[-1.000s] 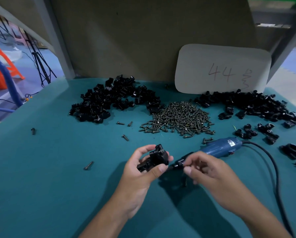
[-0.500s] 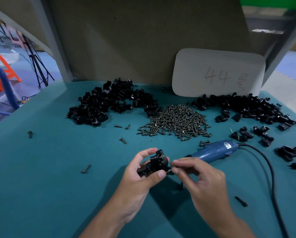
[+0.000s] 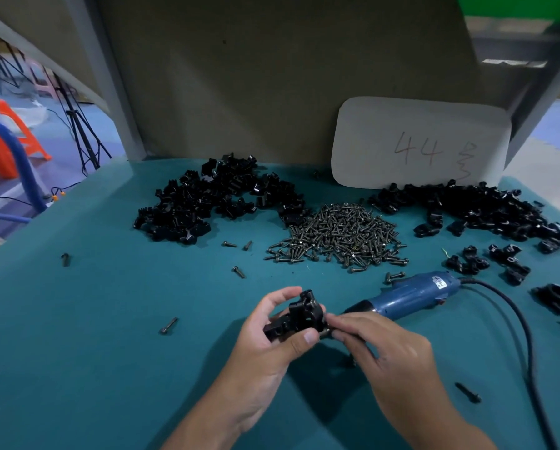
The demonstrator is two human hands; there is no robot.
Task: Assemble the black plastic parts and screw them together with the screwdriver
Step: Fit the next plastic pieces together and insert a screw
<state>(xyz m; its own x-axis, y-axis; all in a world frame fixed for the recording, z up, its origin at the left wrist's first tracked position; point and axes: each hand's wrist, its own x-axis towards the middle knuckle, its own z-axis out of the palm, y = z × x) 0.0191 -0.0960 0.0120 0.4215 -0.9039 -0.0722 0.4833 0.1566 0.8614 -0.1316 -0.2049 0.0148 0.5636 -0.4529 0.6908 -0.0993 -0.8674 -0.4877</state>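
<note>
Teal mat (image 3: 77,336) covers the bench; grey backboard behind, white card (image 3: 421,141) marked 44 leaning on it. Left hand (image 3: 272,339) grips the black assembly (image 3: 299,318) above the mat, long axis running left-right. Right hand (image 3: 379,345) pinches a screw (image 3: 324,332) at the assembly's right side, fingertips touching the part. Screwdriver (image 3: 411,295) lies on the mat just behind the right hand, tip towards the assembly; right hand is nearer. Screw pile (image 3: 337,235) sits between two heaps of parts (image 3: 213,199).
</note>
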